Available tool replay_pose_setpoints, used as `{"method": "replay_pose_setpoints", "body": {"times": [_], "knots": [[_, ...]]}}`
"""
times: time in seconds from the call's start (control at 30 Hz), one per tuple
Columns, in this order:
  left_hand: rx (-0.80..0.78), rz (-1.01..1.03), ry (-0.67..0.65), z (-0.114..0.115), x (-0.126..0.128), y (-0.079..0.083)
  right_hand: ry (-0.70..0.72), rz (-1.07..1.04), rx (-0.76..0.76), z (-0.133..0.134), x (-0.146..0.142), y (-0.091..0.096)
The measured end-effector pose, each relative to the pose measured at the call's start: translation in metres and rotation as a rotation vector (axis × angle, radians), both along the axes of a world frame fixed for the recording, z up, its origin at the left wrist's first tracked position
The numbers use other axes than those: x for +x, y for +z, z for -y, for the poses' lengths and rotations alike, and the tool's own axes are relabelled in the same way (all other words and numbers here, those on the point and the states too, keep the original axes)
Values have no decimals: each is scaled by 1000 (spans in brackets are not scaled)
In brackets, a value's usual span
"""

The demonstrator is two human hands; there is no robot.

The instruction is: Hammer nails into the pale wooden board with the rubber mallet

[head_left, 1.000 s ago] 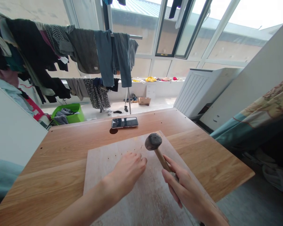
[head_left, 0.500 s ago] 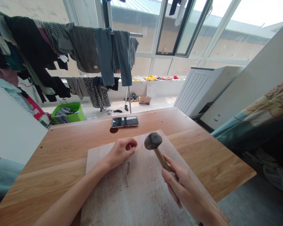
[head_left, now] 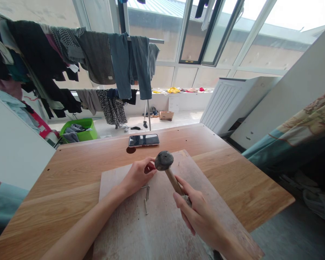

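My right hand (head_left: 199, 216) is wrapped round the wooden handle of a hammer (head_left: 168, 169), whose dark round head hangs just above a pale wooden board (head_left: 162, 227). My left hand (head_left: 138, 174) rests on the board right beside the hammer head, fingers pinched together, probably on a small nail that the head hides. Loose nails (head_left: 146, 196) lie on the board just below my left hand. The board lies on a wooden table (head_left: 70, 180).
A black phone (head_left: 143, 140) lies at the table's far edge beside a round hole (head_left: 130, 150). Beyond the table stand a drying rack full of clothes (head_left: 70, 61), a green basket (head_left: 79, 131), a white radiator (head_left: 227, 104) and large windows.
My left hand lifted off the loose nails and moved up the board into a pinch. The hammer has swung left, its head now right beside my left fingers.
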State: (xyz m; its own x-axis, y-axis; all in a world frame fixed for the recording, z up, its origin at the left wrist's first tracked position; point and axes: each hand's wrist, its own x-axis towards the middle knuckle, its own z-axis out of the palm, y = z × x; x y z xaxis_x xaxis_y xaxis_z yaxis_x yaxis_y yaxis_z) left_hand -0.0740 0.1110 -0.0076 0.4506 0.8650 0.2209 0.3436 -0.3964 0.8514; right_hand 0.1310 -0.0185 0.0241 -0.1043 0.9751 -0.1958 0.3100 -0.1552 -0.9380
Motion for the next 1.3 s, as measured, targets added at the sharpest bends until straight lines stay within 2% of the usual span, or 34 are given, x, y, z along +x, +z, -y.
{"method": "replay_pose_setpoints", "body": {"times": [0.17, 0.27, 0.4, 0.53, 0.63, 0.73, 0.83, 1.0, 1.07, 1.17, 1.3], "knots": [[7, 1, -6, -2, 1, -1, 14, 67, 21, 0, -2, -5], [-11, -47, -32, -1, -4, 6, 13, 70, 18, 0, -2, -5], [120, -328, -15, 10, -19, 25, 33, 47, -1, -1, -1, -1], [166, -654, -168, 32, -30, 43, 6, 8, -12, 3, 2, -6], [259, -821, -190, 46, -27, 46, -15, 0, -16, 7, 6, -10], [342, -899, -208, 50, -20, 43, -30, -7, -14, 9, 8, -9], [302, -807, -180, 41, -17, 38, -41, -7, 3, 9, 9, -5], [141, -246, 15, 15, -25, 26, -66, -26, 7, 10, 13, -2], [79, -105, 62, 9, -28, 20, -67, -34, 5, 10, 13, -2], [8, -44, 73, 7, -30, 12, -54, -33, 3, 10, 13, -4], [3, -53, 53, 10, -29, 8, -36, -33, -1, 9, 10, -4]]}}
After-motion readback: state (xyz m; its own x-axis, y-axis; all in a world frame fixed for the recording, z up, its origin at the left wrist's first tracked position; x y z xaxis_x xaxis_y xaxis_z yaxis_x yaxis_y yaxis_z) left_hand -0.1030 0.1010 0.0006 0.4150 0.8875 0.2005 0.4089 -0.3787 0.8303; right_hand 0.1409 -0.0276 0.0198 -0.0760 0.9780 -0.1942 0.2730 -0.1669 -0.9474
